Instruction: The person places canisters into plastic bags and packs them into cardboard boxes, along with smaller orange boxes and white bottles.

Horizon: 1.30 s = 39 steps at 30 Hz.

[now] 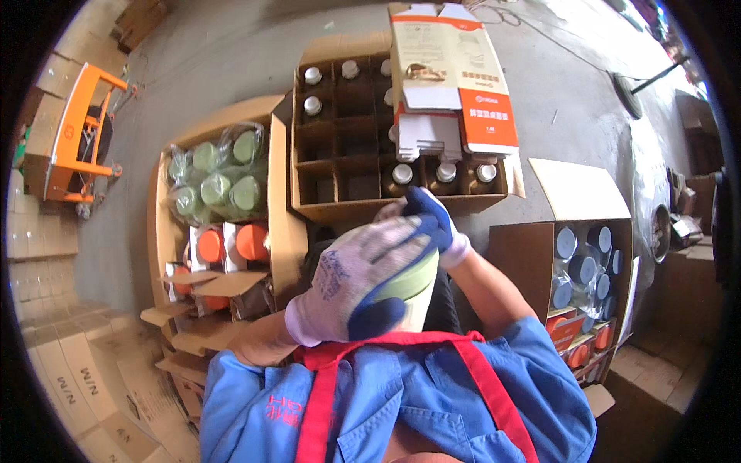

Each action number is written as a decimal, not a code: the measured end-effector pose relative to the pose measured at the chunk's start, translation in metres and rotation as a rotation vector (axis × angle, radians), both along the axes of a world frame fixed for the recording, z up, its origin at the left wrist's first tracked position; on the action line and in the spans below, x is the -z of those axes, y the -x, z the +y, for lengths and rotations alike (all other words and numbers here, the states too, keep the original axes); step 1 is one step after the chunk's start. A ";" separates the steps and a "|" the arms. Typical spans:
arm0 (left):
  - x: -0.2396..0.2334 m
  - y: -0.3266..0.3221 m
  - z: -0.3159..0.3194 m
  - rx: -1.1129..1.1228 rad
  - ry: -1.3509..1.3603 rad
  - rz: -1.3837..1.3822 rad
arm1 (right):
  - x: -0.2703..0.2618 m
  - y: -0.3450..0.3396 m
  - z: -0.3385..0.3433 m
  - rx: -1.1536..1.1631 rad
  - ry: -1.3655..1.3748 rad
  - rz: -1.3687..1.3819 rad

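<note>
A container with a pale green lid (408, 280) is upright close to my chest, its pale body (418, 312) showing below the lid. My left hand (365, 272), in a grey knit glove with a blue coated palm, curls over the lid with the thumb on the near side. Just past its fingertips is my right hand (435, 223), gloved the same way, with the fingers bent. Blur and overlap hide whether the right hand touches the container. Directly ahead, a divided carton (399, 207) holds several white-capped bottles (402, 173), and some of its cells hold no bottle.
Flattened printed boxes (431, 63) lie across that carton's right side. At left, an open carton (281, 168) holds bagged green-lidded containers (215, 190) and orange-lidded ones (252, 242). At right, another carton (515, 260) holds blue-lidded containers (580, 269). An orange trolley (69, 133) stands far left.
</note>
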State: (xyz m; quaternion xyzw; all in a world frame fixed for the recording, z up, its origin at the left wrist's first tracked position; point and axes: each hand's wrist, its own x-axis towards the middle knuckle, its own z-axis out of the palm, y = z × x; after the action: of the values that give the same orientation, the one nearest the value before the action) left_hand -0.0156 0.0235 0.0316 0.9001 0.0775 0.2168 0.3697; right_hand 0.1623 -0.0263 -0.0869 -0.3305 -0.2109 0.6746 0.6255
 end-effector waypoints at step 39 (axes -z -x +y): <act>-0.043 0.050 0.030 -0.310 0.002 -0.341 | -0.112 0.053 0.006 0.292 -0.271 -0.376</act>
State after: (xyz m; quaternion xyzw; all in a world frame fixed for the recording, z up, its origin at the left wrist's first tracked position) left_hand -0.0657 0.0536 0.0749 0.8275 0.1517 0.4199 0.3404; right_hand 0.1090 -0.0201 0.0256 -0.3903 -0.3619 0.4697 0.7043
